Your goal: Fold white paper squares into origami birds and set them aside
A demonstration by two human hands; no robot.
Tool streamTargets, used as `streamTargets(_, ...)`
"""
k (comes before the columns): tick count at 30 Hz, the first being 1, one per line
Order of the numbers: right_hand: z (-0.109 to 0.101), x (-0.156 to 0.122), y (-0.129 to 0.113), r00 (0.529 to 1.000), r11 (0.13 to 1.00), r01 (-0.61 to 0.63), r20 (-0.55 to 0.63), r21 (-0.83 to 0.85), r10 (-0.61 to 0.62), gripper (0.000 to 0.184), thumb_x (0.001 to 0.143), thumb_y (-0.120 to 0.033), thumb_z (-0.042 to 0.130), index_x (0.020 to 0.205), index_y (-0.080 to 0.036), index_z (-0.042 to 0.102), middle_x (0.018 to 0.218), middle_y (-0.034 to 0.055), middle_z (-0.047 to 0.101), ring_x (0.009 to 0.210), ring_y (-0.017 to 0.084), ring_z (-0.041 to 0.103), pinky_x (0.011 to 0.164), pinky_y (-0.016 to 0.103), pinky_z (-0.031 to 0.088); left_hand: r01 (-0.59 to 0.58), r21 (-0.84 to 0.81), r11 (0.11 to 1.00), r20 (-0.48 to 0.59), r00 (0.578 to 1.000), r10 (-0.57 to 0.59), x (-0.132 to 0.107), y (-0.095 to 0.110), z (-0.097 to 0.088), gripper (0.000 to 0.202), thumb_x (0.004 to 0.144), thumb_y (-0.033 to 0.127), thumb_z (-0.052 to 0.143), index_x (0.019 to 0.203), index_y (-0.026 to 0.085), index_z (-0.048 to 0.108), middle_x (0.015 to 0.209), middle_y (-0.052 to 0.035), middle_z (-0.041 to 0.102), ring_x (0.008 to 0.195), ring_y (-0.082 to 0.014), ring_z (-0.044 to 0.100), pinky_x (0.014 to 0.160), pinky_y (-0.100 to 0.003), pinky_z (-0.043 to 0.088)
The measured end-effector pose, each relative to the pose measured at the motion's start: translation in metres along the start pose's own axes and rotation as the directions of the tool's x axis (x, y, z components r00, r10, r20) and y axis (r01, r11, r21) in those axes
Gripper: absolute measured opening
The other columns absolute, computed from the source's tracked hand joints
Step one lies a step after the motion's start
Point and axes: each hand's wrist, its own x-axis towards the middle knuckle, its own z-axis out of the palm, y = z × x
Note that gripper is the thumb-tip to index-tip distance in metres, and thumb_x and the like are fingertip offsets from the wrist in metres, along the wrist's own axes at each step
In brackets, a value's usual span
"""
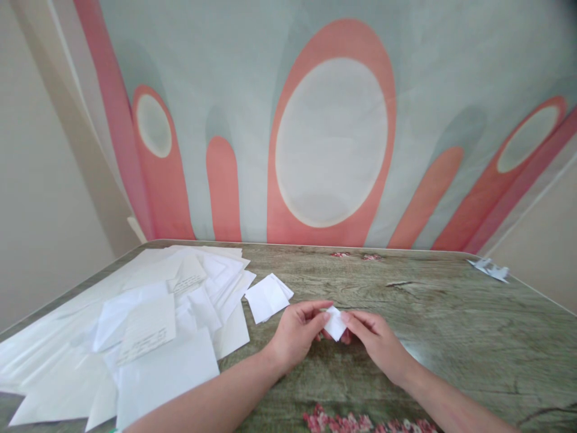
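Because the small folded white paper (335, 325) looked light, thin and easily creased, it seemed best taken by its edges with a soft pinch. It sat low in the frame, just right of centre, between the left hand (296, 332) and the right hand (380, 344), each pinching one side with thumb and fingers. Over the table (464, 319), it was right of some overlapping white paper squares (265, 297).
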Motion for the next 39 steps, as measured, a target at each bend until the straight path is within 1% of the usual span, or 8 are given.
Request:
streamTargets(3, -0.0007, -0.0009, 0.0023, 0.99, 0.999, 0.045, -0.136, -0.018, -0.047, 0.035, 0.089, -0.042, 0.037, 0.074, -0.017, 0.055, 0.066, 0.0016, 0.056, 0.065, 0.016, 0.053, 0.063, 0.026, 0.043, 0.029, -0.04, 0.999, -0.019, 0.999, -0.03, -0.0005, 0.0026, 0.0001, 0.037, 0.07, 0.039, 0.066, 0.095, 0.012, 0.067, 0.063, -0.0021, 0.065, 0.051, -0.0087, 0.051, 0.051, -0.02, 0.037)
streamTargets(6, -0.0019, -0.002, 0.0052, 0.926, 0.96, 0.208, -0.278, -0.189, -0.256, 0.018, 0.085, -0.031, 0.047, 0.097, -0.019, 0.053, 0.086, 0.0054, 0.058, 0.08, 0.019, 0.055, 0.072, 0.03, 0.045, 0.062, -0.113, 0.992, -0.04, 0.997, -0.067, 0.0, 0.0037, -0.0006, 0.036, 0.069, 0.038, 0.068, 0.093, 0.011, 0.068, 0.057, -0.001, 0.063, 0.049, -0.0075, 0.049, 0.05, -0.019, 0.036)
streamTargets(10, -0.0025, -0.0029, 0.0048, 0.83, 0.771, 0.415, -0.147, -0.483, -0.539, 0.024, 0.079, -0.017, 0.051, 0.101, -0.023, 0.058, 0.098, 0.0078, 0.056, 0.093, 0.022, 0.052, 0.081, 0.038, 0.043, 0.098, -0.176, 0.979, -0.042, 0.993, -0.107, 0.0005, 0.0028, -0.0014, 0.036, 0.067, 0.037, 0.07, 0.091, 0.011, 0.068, 0.054, -0.0001, 0.061, 0.048, -0.0073, 0.049, 0.05, -0.019, 0.036)
streamTargets(15, -0.0041, -0.002, 0.0057, 0.752, 0.587, 0.508, -0.008, -0.63, -0.659, 0.024, 0.079, -0.016, 0.058, 0.099, -0.029, 0.063, 0.09, 0.0039, 0.062, 0.088, 0.021, 0.053, 0.079, 0.04, 0.041, 0.114, -0.124, 0.986, 0.033, 0.993, -0.11, -0.0007, 0.0025, 0.0005, 0.038, 0.067, 0.043, 0.068, 0.088, 0.011, 0.068, 0.059, -0.0016, 0.063, 0.05, -0.0088, 0.051, 0.052, -0.021, 0.04)
streamTargets(20, -0.0069, -0.001, 0.0061, 0.77, 0.635, 0.486, -0.05, -0.601, -0.636, 0.014, 0.081, -0.021, 0.058, 0.09, -0.027, 0.067, 0.078, 0.0028, 0.063, 0.079, 0.02, 0.054, 0.073, 0.037, 0.041, 0.053, -0.029, 0.998, 0.127, 0.991, -0.049, -0.0035, 0.0058, 0.0025, 0.041, 0.075, 0.051, 0.057, 0.078, 0.011, 0.067, 0.06, -0.0018, 0.06, 0.053, -0.0103, 0.052, 0.053, -0.021, 0.04)
streamTargets(25, -0.0054, -0.0025, -0.0008, 0.822, 0.76, 0.436, -0.13, -0.481, -0.554, 0.011, 0.083, -0.022, 0.055, 0.083, -0.023, 0.066, 0.072, 0.0032, 0.059, 0.074, 0.019, 0.053, 0.067, 0.034, 0.042, -0.122, 0.131, 0.984, 0.232, 0.969, 0.089, -0.0085, 0.004, 0.0033, 0.035, 0.072, 0.038, 0.065, 0.096, 0.014, 0.064, 0.068, -0.0001, 0.056, 0.058, -0.0097, 0.047, 0.057, -0.021, 0.038)
streamTargets(30, -0.0014, -0.0055, -0.0026, 0.833, 0.784, 0.461, -0.102, -0.417, -0.544, 0.012, 0.083, -0.024, 0.055, 0.084, -0.023, 0.067, 0.072, 0.0033, 0.058, 0.073, 0.018, 0.053, 0.066, 0.033, 0.043, -0.248, 0.434, 0.866, 0.113, 0.969, 0.221, -0.008, -0.0002, 0.0007, 0.017, 0.072, 0.032, 0.066, 0.077, 0.017, 0.071, 0.067, -0.0004, 0.051, 0.064, -0.012, 0.046, 0.059, -0.022, 0.035)
streamTargets(39, 0.0017, -0.0072, -0.0019, 0.844, 0.809, 0.466, -0.094, -0.359, -0.528, 0.008, 0.079, -0.02, 0.06, 0.085, -0.022, 0.065, 0.075, 0.0031, 0.057, 0.077, 0.018, 0.053, 0.067, 0.032, 0.044, -0.348, 0.574, 0.742, 0.104, 0.929, 0.356, -0.0079, -0.0018, -0.0023, 0.009, 0.072, 0.017, 0.063, 0.073, 0.021, 0.072, 0.07, -0.0018, 0.054, 0.073, -0.015, 0.052, 0.067, -0.023, 0.038)
